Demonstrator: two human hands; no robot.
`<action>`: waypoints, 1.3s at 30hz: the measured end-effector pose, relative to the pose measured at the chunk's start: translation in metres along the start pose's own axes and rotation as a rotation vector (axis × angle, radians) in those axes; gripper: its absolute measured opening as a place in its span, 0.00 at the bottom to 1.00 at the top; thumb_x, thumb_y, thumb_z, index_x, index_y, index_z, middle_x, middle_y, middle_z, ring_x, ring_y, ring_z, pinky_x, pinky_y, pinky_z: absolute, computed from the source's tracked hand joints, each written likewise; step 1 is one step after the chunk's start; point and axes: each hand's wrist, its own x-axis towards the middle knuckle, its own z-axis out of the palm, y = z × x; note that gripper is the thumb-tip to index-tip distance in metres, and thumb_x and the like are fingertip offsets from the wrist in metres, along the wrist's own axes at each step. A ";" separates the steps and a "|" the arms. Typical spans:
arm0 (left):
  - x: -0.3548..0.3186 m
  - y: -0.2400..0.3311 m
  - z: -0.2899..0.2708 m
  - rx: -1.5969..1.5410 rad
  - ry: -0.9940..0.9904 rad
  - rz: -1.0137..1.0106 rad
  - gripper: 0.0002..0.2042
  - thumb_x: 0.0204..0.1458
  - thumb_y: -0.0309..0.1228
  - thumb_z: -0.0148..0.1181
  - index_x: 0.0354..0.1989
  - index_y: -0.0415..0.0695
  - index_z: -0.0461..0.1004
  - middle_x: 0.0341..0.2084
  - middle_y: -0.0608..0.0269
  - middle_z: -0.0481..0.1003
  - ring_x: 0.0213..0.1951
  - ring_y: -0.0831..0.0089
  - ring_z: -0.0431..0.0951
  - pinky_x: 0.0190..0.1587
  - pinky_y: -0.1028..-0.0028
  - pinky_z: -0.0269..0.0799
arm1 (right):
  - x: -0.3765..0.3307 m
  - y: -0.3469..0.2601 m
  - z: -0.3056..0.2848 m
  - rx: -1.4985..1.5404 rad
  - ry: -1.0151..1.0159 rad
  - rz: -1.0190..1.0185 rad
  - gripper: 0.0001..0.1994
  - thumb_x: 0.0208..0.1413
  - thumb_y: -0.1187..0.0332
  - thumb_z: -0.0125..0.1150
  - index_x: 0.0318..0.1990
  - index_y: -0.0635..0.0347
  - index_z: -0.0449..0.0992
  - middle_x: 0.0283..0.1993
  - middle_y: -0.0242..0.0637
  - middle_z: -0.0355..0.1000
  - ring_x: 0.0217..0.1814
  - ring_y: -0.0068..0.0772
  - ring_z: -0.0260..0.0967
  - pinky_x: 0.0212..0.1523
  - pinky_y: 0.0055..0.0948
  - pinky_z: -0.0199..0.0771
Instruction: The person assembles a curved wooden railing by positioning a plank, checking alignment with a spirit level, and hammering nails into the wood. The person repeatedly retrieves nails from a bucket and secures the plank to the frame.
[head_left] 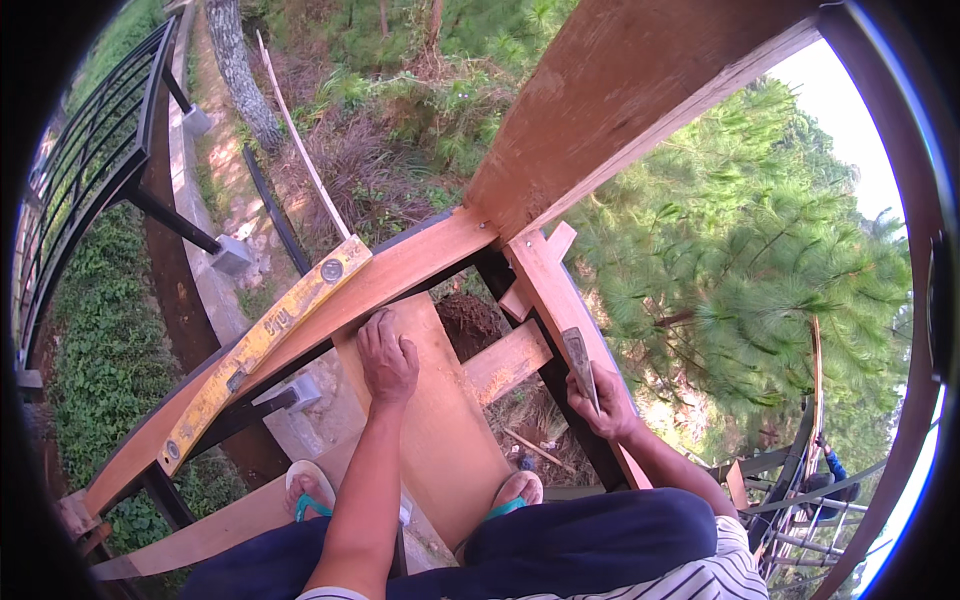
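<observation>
My left hand (388, 355) lies on a wide wooden board (450, 400) near its far left edge, fingers bent slightly and spread over it. My right hand (605, 402) is closed around a tool with a flat, worn grey metal part (578, 358); its handle is hidden, so I cannot tell its exact kind. The tool is beside the right wooden rail (560, 290). A scuffed yellow spirit level (270, 335) rests along the left wooden rail (410, 255), left of my left hand. A short wooden crosspiece (508, 362) sits between the board and the right rail.
A thick wooden post (610, 110) rises where the rails meet. Gaps in the dark metal frame (570, 400) show ground below. My sandalled feet (310, 490) are among the boards. A black railing (100, 190) stands left. Another person (835, 475) is at far right near scaffolding.
</observation>
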 end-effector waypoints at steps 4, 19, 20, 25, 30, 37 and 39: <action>0.002 0.027 -0.002 0.021 -0.023 0.018 0.23 0.53 0.27 0.53 0.59 0.36 0.70 0.58 0.45 0.71 0.58 0.47 0.69 0.66 0.51 0.62 | -0.009 -0.036 0.011 0.299 0.228 0.034 0.07 0.55 0.72 0.60 0.40 0.61 0.70 0.29 0.30 0.64 0.30 0.25 0.62 0.32 0.31 0.66; -0.006 0.043 0.023 0.083 -0.040 0.055 0.22 0.54 0.27 0.53 0.58 0.36 0.70 0.57 0.46 0.71 0.58 0.47 0.69 0.65 0.50 0.62 | 0.038 -0.049 0.004 0.533 0.635 -0.336 0.20 0.68 0.50 0.61 0.38 0.55 0.63 0.25 0.27 0.62 0.24 0.23 0.57 0.28 0.30 0.60; -0.001 0.049 0.029 0.078 -0.046 0.083 0.22 0.54 0.28 0.53 0.58 0.36 0.70 0.57 0.46 0.71 0.58 0.47 0.69 0.65 0.50 0.62 | 0.048 -0.012 0.029 0.351 0.641 -0.192 0.20 0.69 0.50 0.60 0.37 0.57 0.65 0.26 0.30 0.63 0.26 0.26 0.59 0.29 0.33 0.61; 0.000 0.048 0.023 0.102 -0.031 0.059 0.22 0.54 0.29 0.54 0.59 0.36 0.70 0.58 0.46 0.70 0.59 0.46 0.68 0.66 0.50 0.61 | 0.059 -0.012 0.032 0.366 0.519 -0.101 0.22 0.68 0.48 0.61 0.36 0.58 0.68 0.28 0.28 0.60 0.29 0.25 0.57 0.31 0.32 0.60; -0.008 0.054 0.006 0.148 -0.047 0.019 0.22 0.54 0.29 0.53 0.58 0.36 0.69 0.58 0.47 0.70 0.59 0.47 0.68 0.65 0.50 0.62 | 0.049 -0.014 0.027 0.350 0.300 0.005 0.19 0.67 0.52 0.64 0.38 0.61 0.71 0.29 0.34 0.67 0.30 0.30 0.63 0.32 0.37 0.65; -0.008 0.019 -0.001 0.146 -0.033 0.004 0.22 0.53 0.29 0.54 0.59 0.38 0.70 0.59 0.49 0.71 0.59 0.48 0.69 0.64 0.51 0.63 | 0.059 -0.062 -0.042 -0.365 -0.343 0.080 0.21 0.66 0.56 0.59 0.53 0.64 0.67 0.36 0.52 0.75 0.39 0.60 0.76 0.42 0.53 0.73; -0.010 0.011 -0.003 0.143 -0.045 -0.001 0.23 0.53 0.29 0.55 0.59 0.38 0.69 0.59 0.50 0.71 0.59 0.49 0.69 0.64 0.51 0.63 | 0.076 -0.060 -0.040 -0.725 -0.382 0.065 0.23 0.64 0.55 0.61 0.57 0.62 0.68 0.43 0.52 0.75 0.39 0.59 0.78 0.42 0.54 0.77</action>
